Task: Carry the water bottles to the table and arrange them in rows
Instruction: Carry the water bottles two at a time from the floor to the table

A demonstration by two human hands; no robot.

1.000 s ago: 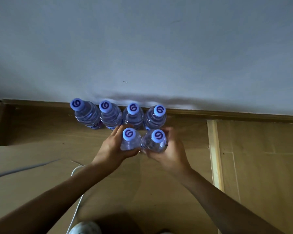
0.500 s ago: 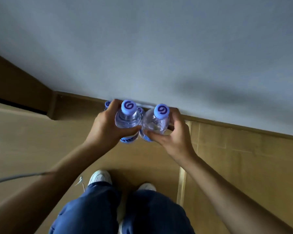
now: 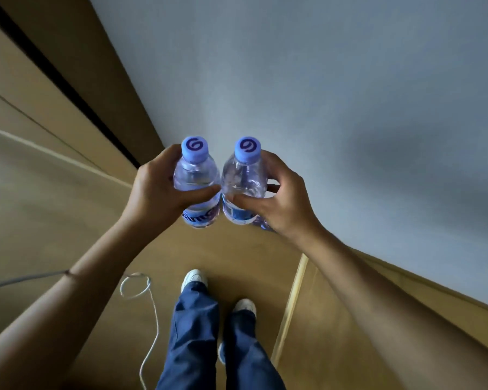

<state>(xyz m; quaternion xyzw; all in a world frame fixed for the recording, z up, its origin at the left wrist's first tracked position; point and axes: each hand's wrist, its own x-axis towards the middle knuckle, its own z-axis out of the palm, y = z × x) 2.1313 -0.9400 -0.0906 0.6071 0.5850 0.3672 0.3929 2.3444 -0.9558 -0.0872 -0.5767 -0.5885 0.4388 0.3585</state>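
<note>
Now I hold 2 water bottles in front of me, 1 in each hand, both lifted above the floor. My left hand (image 3: 155,192) is curled around the left bottle (image 3: 196,187), with the thumb lying across its clear body above the blue label. My right hand (image 3: 282,201) grips the right bottle (image 3: 244,187) in the same way, the thumb across the front and the fingers behind it. Both bottles stand almost upright and lean a little toward each other; their bodies touch in the middle, while the 2 blue caps (image 3: 194,147) stay apart. Behind them is a grey wall (image 3: 350,94). Below I see the brown floor (image 3: 54,206), my blue trousers (image 3: 197,333), 2 white shoes (image 3: 194,278), and a thin white cable (image 3: 152,319) with a loop lying beside my left foot.
</note>
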